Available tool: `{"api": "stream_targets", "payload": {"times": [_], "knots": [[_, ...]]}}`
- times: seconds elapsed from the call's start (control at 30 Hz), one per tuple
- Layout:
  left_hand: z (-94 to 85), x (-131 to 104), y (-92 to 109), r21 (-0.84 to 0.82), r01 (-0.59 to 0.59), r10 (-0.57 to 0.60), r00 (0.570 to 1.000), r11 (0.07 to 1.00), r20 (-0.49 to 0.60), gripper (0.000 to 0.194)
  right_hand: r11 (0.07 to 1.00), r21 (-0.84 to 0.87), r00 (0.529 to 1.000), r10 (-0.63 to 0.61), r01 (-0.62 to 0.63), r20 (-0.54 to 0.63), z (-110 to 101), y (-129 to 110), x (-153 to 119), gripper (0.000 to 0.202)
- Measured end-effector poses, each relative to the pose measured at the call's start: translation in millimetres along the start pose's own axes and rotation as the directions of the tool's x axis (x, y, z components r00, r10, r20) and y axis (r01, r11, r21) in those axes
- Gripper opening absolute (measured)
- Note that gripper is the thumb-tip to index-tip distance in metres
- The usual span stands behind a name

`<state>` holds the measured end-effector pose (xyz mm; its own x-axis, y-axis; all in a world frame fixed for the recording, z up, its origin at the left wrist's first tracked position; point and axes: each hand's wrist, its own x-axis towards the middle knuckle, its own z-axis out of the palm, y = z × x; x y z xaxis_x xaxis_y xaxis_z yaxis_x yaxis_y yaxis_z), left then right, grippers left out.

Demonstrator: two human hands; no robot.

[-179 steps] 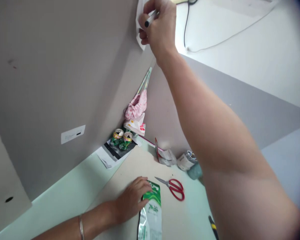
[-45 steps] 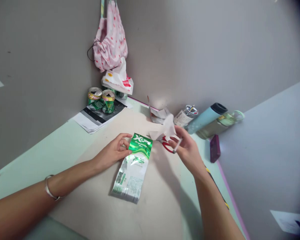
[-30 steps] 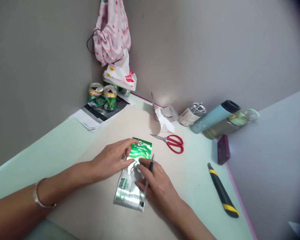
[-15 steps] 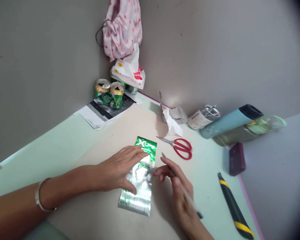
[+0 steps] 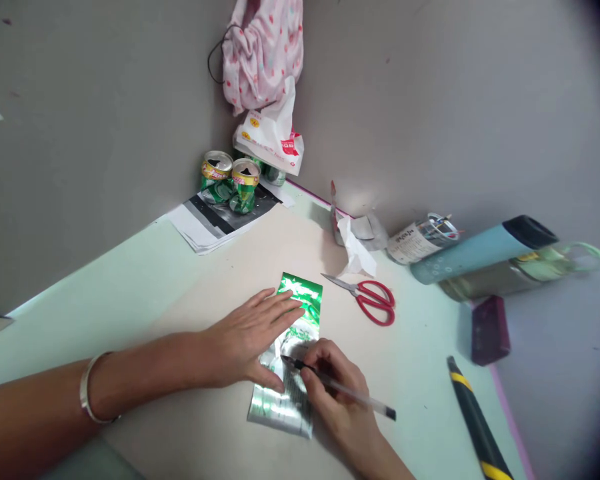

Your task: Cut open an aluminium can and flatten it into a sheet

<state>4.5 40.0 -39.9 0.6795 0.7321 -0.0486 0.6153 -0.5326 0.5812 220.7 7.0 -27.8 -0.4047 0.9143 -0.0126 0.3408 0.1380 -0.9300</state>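
Observation:
A shiny green and silver sheet (image 5: pixel 300 413), with printing like a flattened drink can, lies on the brownish board (image 5: pixel 205 413). My left hand (image 5: pixel 250 333) rests flat on its left side with the fingers spread. In my right hand (image 5: pixel 337 387) is a clear-barrelled pen (image 5: pixel 363 398) with a dark grip, its tip at the middle of the sheet between my two hands. Whether the tip touches the metal I cannot tell. Red-handled scissors (image 5: pixel 375 300) lie to the right of the sheet's upper end.
Two cut drink cans (image 5: pixel 244 190) stand on papers (image 5: pixel 195 230) at the back. A tissue pack (image 5: pixel 267 140) is behind them. Along the right wall are a pen cup (image 5: pixel 410 243), a blue tumbler (image 5: pixel 470 253), a green bottle (image 5: pixel 500 277), a purple box (image 5: pixel 490 330) and a black-yellow cutter (image 5: pixel 473 413).
My right hand has moved left and lowered the pen onto or close to the sheet, its grip now drawn in around the pen. My left hand stays on the sheet. The view has shifted slightly.

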Motion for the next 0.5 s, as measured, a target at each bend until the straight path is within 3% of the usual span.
{"api": "stream_targets", "payload": {"times": [0.17, 0.37, 0.5], "knots": [[1.7, 1.4, -0.6, 0.02, 0.008, -0.008, 1.0, 1.0, 0.004, 0.096, 0.993, -0.103, 0.997, -0.054, 0.059, 0.052, 0.5, 0.3, -0.7, 0.012], [1.4, 2.4, -1.4, 0.022, 0.006, -0.005, 1.0, 1.0, -0.003, 0.097, 0.989, -0.14, 0.999, -0.052, 0.052, 0.009, 1.9, 6.2, -3.6, 0.01], [1.3, 2.5, -1.4, 0.02, 0.002, -0.002, 1.0, 1.0, -0.003, 0.096, 0.987, -0.144, 0.997, -0.063, 0.068, 0.039, 1.1, 6.3, -4.2, 0.013]]}}
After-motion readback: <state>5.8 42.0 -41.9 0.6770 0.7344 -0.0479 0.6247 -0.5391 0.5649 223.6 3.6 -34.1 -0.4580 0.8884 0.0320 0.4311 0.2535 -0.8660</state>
